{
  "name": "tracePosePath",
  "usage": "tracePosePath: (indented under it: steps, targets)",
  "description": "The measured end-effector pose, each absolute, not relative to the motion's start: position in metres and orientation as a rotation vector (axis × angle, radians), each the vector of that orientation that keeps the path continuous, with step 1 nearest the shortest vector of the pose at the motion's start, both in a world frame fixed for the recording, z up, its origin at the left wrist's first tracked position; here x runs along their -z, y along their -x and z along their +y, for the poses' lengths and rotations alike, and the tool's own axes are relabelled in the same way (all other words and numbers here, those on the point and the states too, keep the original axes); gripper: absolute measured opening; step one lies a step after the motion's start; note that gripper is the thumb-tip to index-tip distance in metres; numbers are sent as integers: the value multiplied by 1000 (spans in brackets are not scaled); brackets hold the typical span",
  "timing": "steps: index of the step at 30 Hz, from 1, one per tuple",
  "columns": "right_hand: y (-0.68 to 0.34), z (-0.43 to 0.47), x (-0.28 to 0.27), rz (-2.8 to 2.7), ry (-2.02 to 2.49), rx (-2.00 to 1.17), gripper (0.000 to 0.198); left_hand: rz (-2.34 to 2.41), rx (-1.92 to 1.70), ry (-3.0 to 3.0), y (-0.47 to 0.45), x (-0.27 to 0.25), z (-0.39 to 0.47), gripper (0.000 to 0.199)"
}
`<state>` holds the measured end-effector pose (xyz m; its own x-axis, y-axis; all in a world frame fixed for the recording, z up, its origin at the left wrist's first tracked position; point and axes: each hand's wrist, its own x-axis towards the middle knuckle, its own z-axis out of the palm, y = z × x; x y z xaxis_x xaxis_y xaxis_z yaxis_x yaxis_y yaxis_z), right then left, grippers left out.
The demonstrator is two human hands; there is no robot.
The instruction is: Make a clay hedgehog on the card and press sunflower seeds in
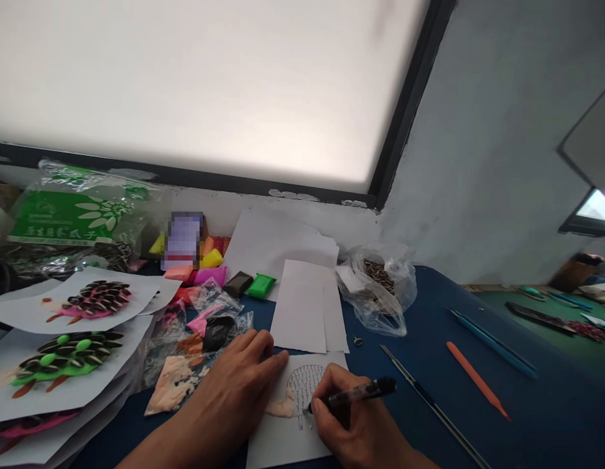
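My right hand is closed around a black pen, whose tip meets a white sheet of paper. On that sheet is a drawn outline filled with short strokes, with two thin lines below it. A patch of pale peach clay covers the drawing's left end. My left hand rests along the sheet's upper left edge, its fingers bent and the thumb reaching toward the drawing. Whether anything lies under its fingers cannot be seen.
Finished seed-and-clay hedgehog pictures are stacked at left. Opened clay packets lie beside my left hand. Blank sheets and a bag of seeds stand behind. A craft knife, an orange clay tool and blue tweezers lie right.
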<state>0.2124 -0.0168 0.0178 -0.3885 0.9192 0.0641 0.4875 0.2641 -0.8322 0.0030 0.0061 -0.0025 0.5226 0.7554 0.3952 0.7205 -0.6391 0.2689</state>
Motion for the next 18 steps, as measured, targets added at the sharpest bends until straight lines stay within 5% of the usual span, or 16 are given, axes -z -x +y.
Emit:
tracePosePath:
  steps: [18]
  targets:
    - [-211,-19,-22,-1961,1268,-1049,13,1316,-730,-2678,-3,1,5,30]
